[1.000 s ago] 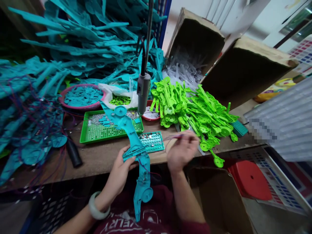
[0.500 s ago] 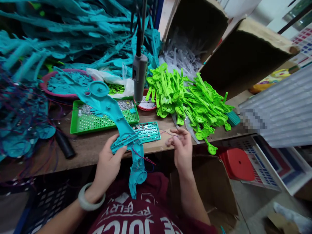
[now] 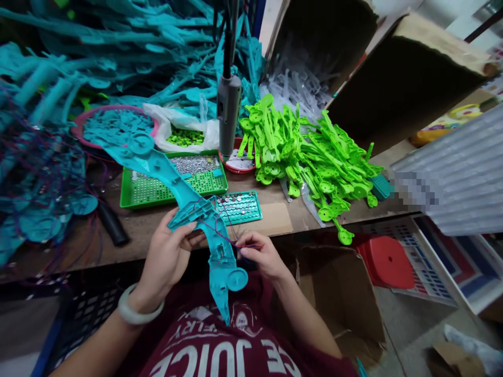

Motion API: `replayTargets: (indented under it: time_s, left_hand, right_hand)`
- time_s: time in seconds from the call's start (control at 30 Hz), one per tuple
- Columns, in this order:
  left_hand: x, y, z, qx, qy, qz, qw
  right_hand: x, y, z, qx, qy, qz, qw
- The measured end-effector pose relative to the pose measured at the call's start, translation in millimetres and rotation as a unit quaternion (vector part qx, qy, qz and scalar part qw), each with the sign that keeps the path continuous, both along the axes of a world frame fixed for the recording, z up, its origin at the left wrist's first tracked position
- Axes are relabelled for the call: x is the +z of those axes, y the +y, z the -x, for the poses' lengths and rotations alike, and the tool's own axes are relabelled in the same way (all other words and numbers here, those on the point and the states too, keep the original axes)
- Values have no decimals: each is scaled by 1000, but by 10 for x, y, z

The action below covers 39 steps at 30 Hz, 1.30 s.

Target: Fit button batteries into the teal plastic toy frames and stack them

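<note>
A long teal plastic shell with ribs and round discs slants across my lap in front of the bench edge. My left hand is closed round its middle, thumb on the near face. Thin red and blue wires run from the shell's middle to the right. My right hand pinches these wires just right of the shell. Beyond the shell lies a small teal tray with rows of small round metal pieces. A green perforated tray of small metal parts sits behind it, partly covered by the shell.
A grey power screwdriver hangs upright over the bench. Bright green plastic parts are heaped to the right, teal parts at the back. A pink-rimmed basket stands left. An open cardboard box is below right, beside a red stool.
My right hand has come left and down to the shell and now pinches the wires. The shell has turned slightly in my left hand. The view has shifted a little.
</note>
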<state>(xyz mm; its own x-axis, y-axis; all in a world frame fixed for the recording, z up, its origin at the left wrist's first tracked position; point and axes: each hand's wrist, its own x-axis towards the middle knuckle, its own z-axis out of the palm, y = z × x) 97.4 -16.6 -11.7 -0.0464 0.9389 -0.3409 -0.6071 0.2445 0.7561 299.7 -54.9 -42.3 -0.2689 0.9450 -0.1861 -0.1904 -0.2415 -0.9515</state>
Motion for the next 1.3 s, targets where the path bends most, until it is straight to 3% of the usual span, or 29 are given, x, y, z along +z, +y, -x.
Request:
replayTargets:
  time_s: [0.1, 0.2, 0.27, 0.43, 0.6, 0.8, 0.9, 1.03, 1.2, 1.3]
  left_hand:
    - [-20, 20, 13, 14, 16, -4, 1000]
    - [-63, 33, 5, 33, 66, -2, 997]
    - [-86, 44, 3, 48, 83, -3, 995]
    - [-63, 115, 94, 87, 22, -20, 996]
    - [20, 236, 218, 112, -59, -5, 992]
    - [124, 259, 132, 78, -69, 5, 995]
    - [213, 213, 92, 50, -65, -11, 997]
    - [340, 151, 140, 57, -28, -44, 997]
    - [387, 192, 216, 58, 2, -42, 997]
    - [339, 293, 158, 54, -18, -36, 998]
  right_hand:
    - [37, 46, -1, 20, -72, -58, 996]
    - [138, 61, 28, -37, -189, -191, 963]
    - [170, 63, 47, -71, -174, -215, 958]
    - [12, 94, 27, -31, 27, -88, 995]
    - [-132, 124, -18, -33, 137, -39, 989]
    - [21, 180, 147, -55, 119, -29, 991]
    - [117, 204, 208, 2, 80, -30, 996]
    - [190, 159, 223, 62, 85, -52, 993]
    - [121, 70, 304, 102, 159, -43, 981]
    - [25, 81, 333, 54, 180, -53, 981]
